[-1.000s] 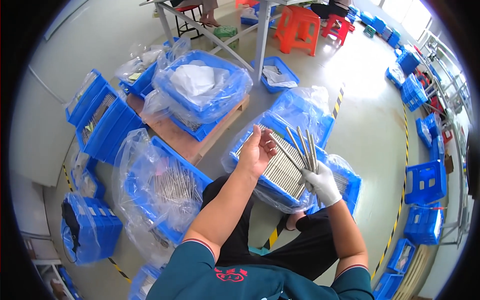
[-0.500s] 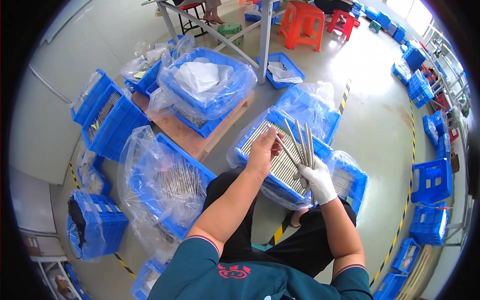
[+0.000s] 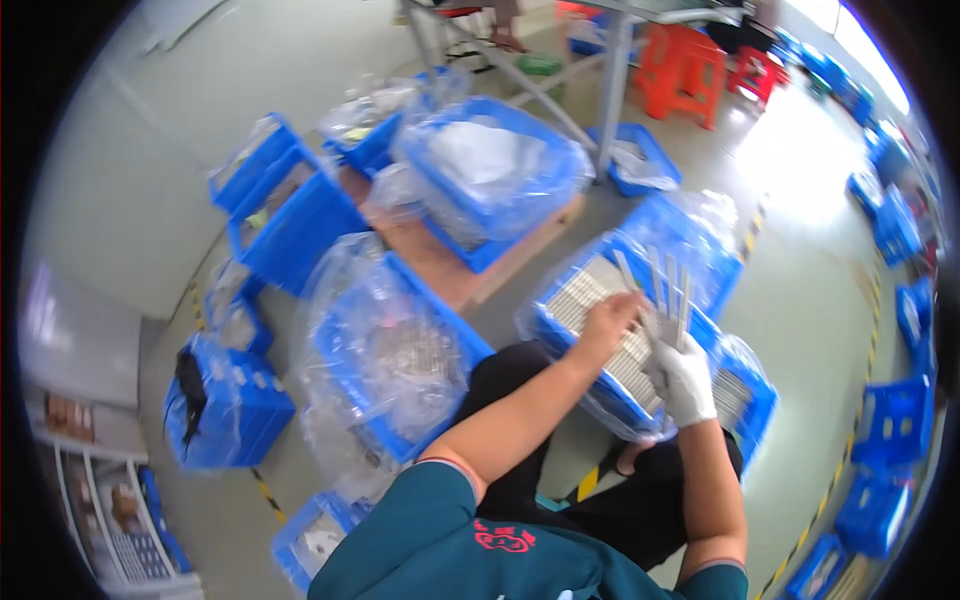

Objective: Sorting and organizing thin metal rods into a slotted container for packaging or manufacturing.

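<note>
My right hand (image 3: 684, 382), in a white glove, is closed around the lower part of several slim metal rods (image 3: 673, 290), which fan out upward. My bare left hand (image 3: 608, 328) is beside them, its fingers bent and closed at the leftmost rod (image 3: 624, 268); blur softens the fingertips. Both hands are above a blue crate (image 3: 562, 335) lined with clear plastic. Inside it, more metal rods (image 3: 590, 288) lie side by side in a tight row.
Left of my knees, a plastic-lined blue crate (image 3: 462, 335) holds loose rods. Another crate of rods (image 3: 733, 395) stands at the right. Bagged crates (image 3: 485, 215) rest on a wooden pallet (image 3: 400, 222). Red stools (image 3: 683, 75) and a table leg (image 3: 613, 95) are farther off.
The whole view has swung, so everything appears shifted right and more blurred. My right hand still holds the rods, and my left hand stays beside them.
</note>
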Tool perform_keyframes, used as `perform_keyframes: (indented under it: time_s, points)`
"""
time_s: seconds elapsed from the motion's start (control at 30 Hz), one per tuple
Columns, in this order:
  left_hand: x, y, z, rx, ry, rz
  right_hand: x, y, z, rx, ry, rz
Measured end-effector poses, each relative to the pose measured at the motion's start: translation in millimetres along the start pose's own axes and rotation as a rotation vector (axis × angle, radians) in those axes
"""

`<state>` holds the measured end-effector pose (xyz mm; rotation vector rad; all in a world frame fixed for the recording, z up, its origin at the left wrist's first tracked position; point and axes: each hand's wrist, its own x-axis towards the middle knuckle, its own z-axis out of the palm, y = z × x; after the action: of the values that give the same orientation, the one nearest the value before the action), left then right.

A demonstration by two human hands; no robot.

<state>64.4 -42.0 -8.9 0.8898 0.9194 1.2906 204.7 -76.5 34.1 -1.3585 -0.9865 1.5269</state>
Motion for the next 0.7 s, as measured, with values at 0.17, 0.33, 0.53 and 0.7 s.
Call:
perform_keyframes:
  time_s: [0.17,0.33,0.53,0.7]
  points:
    - [-9.2,-13.7,9.9,0.089,-0.103,-0.087,-1.6,0.9,0.2,0.084,0.024,0.043]
    - [-14.7,-6.9,9.4,0.096,-0.092,-0.041,3.2,4.8,8.9,0.165,0.014,0.088]
    - [-12.1,-13.6,9.6,0.280,0.036,0.026,17.1,8.0,8.2,0.090,0.014,0.020]
    - [-3.7,-0.3,-3.4,-0.071,-0.087,-0.087,34.4,6.9,-20.9,-0.023,0.130,-0.098]
